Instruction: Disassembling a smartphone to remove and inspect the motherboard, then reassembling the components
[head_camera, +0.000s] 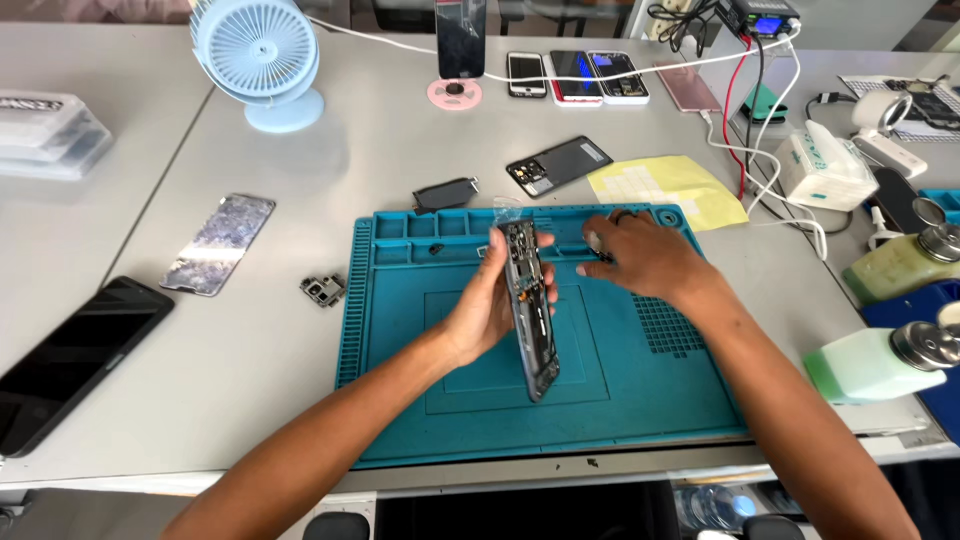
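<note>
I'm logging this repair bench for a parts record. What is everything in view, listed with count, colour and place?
opened phone: 1, dark, held on edge over the mat
work mat: 1, teal, table centre
desk fan: 1, pale blue, far left
phones in a row: 3, dark, far edge
phone on stand: 1, black on pink base, far centre
cracked screen panel: 1, silvery, left of mat
black phone: 1, near left edge
back cover: 1, dark grey, behind mat
yellow sheet: 1, right of cover
pump bottles: 2, greenish, right edge
left hand: grips the opened phone
right hand: rests on the mat's far compartments
</note>
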